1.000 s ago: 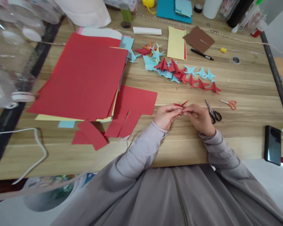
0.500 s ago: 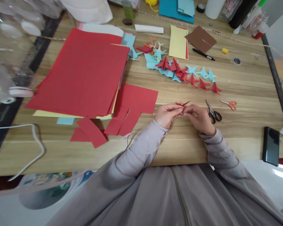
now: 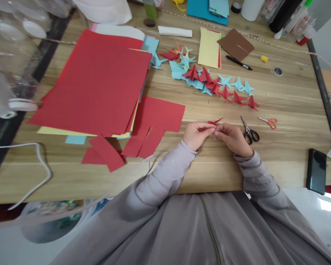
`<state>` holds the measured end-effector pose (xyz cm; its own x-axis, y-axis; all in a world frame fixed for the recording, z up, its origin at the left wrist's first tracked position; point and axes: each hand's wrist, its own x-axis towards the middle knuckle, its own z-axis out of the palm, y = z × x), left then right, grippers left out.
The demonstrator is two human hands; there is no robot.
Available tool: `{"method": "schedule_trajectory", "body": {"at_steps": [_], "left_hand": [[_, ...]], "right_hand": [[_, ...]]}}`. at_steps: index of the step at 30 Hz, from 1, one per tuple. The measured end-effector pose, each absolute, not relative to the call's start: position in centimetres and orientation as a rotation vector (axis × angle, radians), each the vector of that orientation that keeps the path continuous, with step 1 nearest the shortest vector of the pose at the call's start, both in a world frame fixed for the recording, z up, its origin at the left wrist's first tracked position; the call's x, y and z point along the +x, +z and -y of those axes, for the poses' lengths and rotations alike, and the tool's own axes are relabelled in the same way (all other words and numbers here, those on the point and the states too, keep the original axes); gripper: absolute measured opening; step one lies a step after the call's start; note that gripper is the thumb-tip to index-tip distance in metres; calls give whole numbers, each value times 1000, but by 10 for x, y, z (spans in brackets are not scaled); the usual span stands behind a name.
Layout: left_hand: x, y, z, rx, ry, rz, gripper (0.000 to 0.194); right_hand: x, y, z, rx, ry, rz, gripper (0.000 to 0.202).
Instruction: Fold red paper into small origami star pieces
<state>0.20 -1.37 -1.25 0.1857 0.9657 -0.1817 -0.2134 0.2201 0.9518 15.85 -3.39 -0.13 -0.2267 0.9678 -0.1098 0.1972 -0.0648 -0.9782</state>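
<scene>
Between my two hands is a small folded red paper (image 3: 215, 121), with a thin pointed end sticking out above the fingers. My left hand (image 3: 196, 134) pinches it from the left, while the fingertips of my right hand (image 3: 233, 138) close on it from the right; most of it is hidden by the fingers. Just right of my right hand lie black-handled scissors (image 3: 249, 133) and small orange-handled scissors (image 3: 269, 122). Beyond the hands, folded red paper cranes (image 3: 238, 98) and light blue ones (image 3: 238, 84) lie in rows.
A stack of large red sheets (image 3: 96, 84) covers the left, with cut red pieces (image 3: 153, 141) beside it. Yellow paper (image 3: 209, 48), brown paper (image 3: 237, 44) and a black pen (image 3: 238, 62) lie at the back. A phone (image 3: 316, 171) rests at the right front edge.
My fingers have shifted slightly on the red paper, the left thumb and right fingertips drawing closer together over it. The view has tilted a little; the things on the table have stayed put.
</scene>
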Motion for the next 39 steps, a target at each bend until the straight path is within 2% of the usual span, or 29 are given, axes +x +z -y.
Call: {"method": "schedule_trajectory", "body": {"at_steps": [14, 22, 30, 39], "left_hand": [[2, -7, 17, 1065, 1037, -1016, 7], [3, -6, 16, 1095, 1134, -1110, 7], [2, -11, 15, 1008, 1111, -1035, 15], [4, -14, 17, 987, 1098, -1043, 16]], "right_hand": [[155, -3, 35, -1284, 1428, 1168, 32], [149, -4, 37, -1378, 1338, 1305, 30], [145, 3, 38, -1379, 1384, 1236, 27], [145, 3, 38, -1359, 1349, 1261, 26]]}}
